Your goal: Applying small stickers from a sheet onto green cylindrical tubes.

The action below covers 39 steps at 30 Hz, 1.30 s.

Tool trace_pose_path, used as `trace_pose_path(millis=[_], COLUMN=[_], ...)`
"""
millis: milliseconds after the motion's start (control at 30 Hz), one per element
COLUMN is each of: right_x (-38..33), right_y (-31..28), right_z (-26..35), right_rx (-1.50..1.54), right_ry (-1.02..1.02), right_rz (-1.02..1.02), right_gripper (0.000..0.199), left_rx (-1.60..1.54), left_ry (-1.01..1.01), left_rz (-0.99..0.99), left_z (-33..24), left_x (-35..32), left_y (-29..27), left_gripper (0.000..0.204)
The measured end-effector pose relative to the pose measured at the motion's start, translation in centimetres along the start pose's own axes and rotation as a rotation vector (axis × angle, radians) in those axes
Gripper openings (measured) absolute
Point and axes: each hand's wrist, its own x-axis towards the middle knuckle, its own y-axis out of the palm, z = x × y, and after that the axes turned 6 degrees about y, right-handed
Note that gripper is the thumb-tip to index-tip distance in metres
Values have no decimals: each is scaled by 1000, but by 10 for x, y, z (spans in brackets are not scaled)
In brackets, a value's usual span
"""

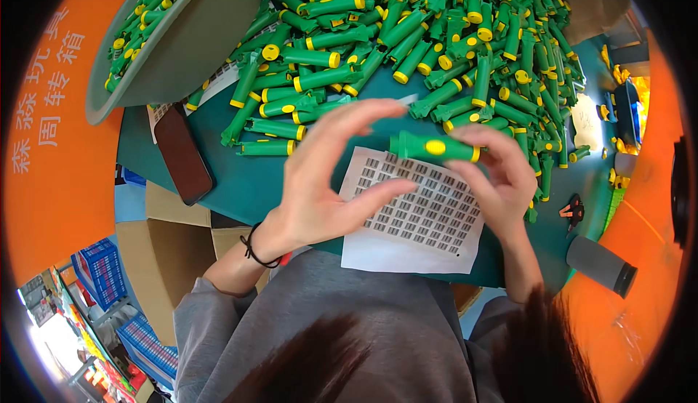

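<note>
My right hand (502, 174) grips a green plastic flashlight-shaped tube (418, 147) by its yellow-ringed end, with the yellow oval button facing up. My left hand (323, 174) is spread beside the tube's other end, thumb and forefinger wide apart. At the left forefinger's tip shows a small pale sliver (409, 100); whether it sticks to the finger or lies behind it, I cannot tell. Below both hands lies a white sheet (407, 259) with rows of small dark printed labels.
A large heap of similar green tubes (436, 39) covers the table's far side. A tilted grey basin (182, 47) holds more at left. A dark phone (182, 156) lies below it. At right are black-orange snips (573, 212) and a grey cylinder (600, 265). A cardboard box (156, 258) stands at lower left.
</note>
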Motion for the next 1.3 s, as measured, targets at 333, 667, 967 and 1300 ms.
trace_pose_path(millis=[333,667,967,1300], right_x=[-27,-28,-24,-26], right_y=[17,15,5,22], right_z=[0,-12,-15,-12], right_rx=[-111,124,-59,461], right_ry=[-9,142,2,376], right_rz=[-109,-109,9,-118], right_gripper=[32,32,31,33], left_rx=[-99,-206,-346,-465], left_ry=[28,-84,-283,-296], left_rz=[-43,22,-56,-183], left_z=[-4,13,15,16], left_x=[-3,0,10,12], left_y=[38,48,27,37], left_gripper=[57,69,86,73])
